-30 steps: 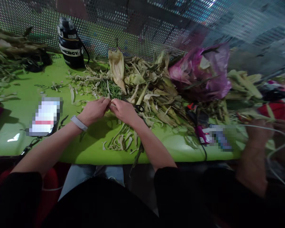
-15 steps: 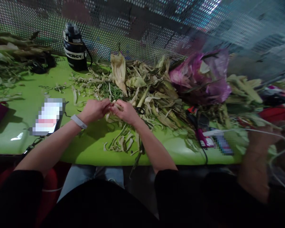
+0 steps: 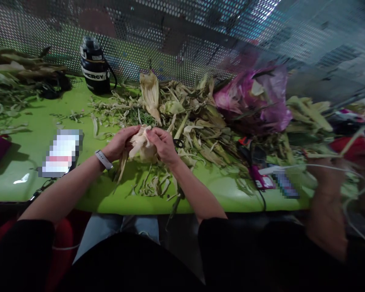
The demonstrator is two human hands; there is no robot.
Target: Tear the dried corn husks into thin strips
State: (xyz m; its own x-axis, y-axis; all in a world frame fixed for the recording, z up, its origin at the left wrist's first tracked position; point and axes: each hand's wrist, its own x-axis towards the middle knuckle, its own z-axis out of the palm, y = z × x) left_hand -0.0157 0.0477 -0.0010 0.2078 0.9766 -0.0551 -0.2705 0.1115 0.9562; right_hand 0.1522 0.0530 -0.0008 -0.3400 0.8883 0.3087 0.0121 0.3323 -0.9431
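Observation:
Between my hands is a bundle of pale corn husk, bunched and folded, with long strips hanging below. My left hand, with a light band on its wrist, is closed around the bundle's left side. My right hand pinches the top and right side of it, thumb towards the middle. Just beyond my hands lies a heap of dry husks with a standing husk piece at its back. Black loops like scissor handles show beside my right hand. Torn husk strips lie below the bundle.
A phone lies left on the green table. A dark bottle stands behind. Right are a pink plastic bag, a second phone, a cable and a co-worker's hand. A perforated metal screen borders the back.
My hands were close together with little husk showing between them. Now they are farther apart, and the pale husk bundle shows between them. The co-worker's hand has shifted slightly left.

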